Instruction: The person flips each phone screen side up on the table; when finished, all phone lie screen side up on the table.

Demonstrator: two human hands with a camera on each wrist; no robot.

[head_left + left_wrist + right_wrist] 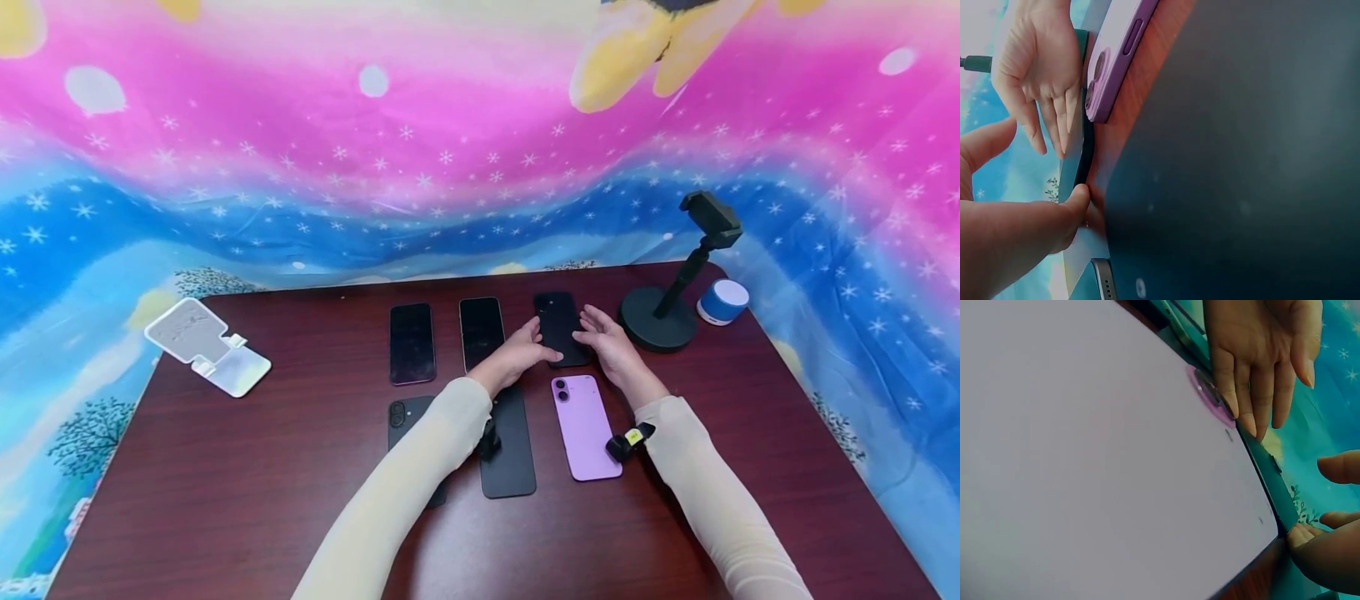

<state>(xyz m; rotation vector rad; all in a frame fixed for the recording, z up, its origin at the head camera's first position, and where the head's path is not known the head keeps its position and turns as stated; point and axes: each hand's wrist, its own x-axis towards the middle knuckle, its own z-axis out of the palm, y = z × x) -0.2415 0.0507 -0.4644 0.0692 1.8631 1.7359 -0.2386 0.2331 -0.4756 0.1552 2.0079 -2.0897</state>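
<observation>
A black phone (561, 315) lies back up in the far row, its camera end away from me. My left hand (517, 352) is at its left side, with the thumb tip on its near left corner. On the other side, my right hand (611, 346) has its fingertips close to the right edge, fingers loosely extended. The left wrist view shows the facing right palm and the left thumb low at the dark phone's edge. Just nearer me lies a lilac phone (587, 429), camera side up, filling much of the right wrist view.
Two dark-screened phones (412, 343) lie further left in the far row. Below them are two dark phones (508, 458), partly under my left forearm. A black stand (660, 321) and blue speaker (722, 302) stand right; a white folding stand (236, 367) sits far left.
</observation>
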